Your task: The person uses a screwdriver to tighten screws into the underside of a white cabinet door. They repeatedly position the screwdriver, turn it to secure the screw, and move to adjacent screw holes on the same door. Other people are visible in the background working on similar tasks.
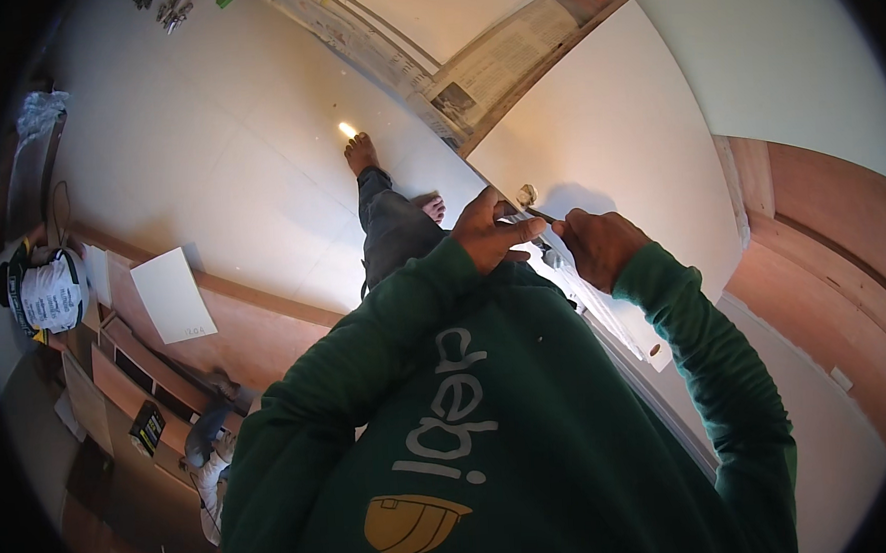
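In front of me, my right hand (602,246) is closed around a thin dark tool (545,214) that looks like a screwdriver; its handle is hidden in the fist. The shaft points left, toward the edge of a white panel (615,117). My left hand (489,232) is at that edge, thumb stretched toward the tool and fingers curled; what they hold is hidden. Just beyond the fingertips, a small round brass-coloured piece (527,194) sits on the panel near its edge.
Newspaper (512,58) lines the far side of the panel. Brown wooden boards (812,247) stand at the right. On the left are a loose white board (174,296), wooden cabinet parts (255,326), a white tub (51,292) and another person (213,469). Small metal parts (175,10) lie on the floor.
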